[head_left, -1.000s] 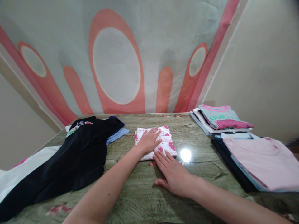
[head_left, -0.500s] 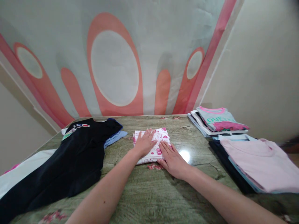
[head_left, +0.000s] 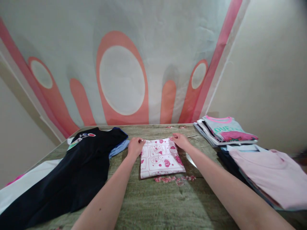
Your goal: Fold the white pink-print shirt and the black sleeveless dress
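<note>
A folded white cloth garment (head_left: pixel 159 158) with pink printed pictures lies flat in the middle of the table. My left hand (head_left: pixel 136 147) pinches its far left corner between thumb and fingers. At the far right corner, my right hand (head_left: pixel 180 141) has its fingers closed on the edge in the same way. The garment's near edge rests on the tabletop, and its folded layers face me.
On the left lies a spread black garment (head_left: pixel 88 169), over blue and white clothes. To the right are two stacks of folded clothes, topped by a grey-and-pink shirt (head_left: pixel 230 127) and a pale pink shirt (head_left: pixel 268 175). A wall stands behind the wooden-patterned table (head_left: pixel 153 201).
Both hands have moved from lying flat on the garment to gripping its two far corners. The garment looks wider and straighter. The view has tilted up slightly.
</note>
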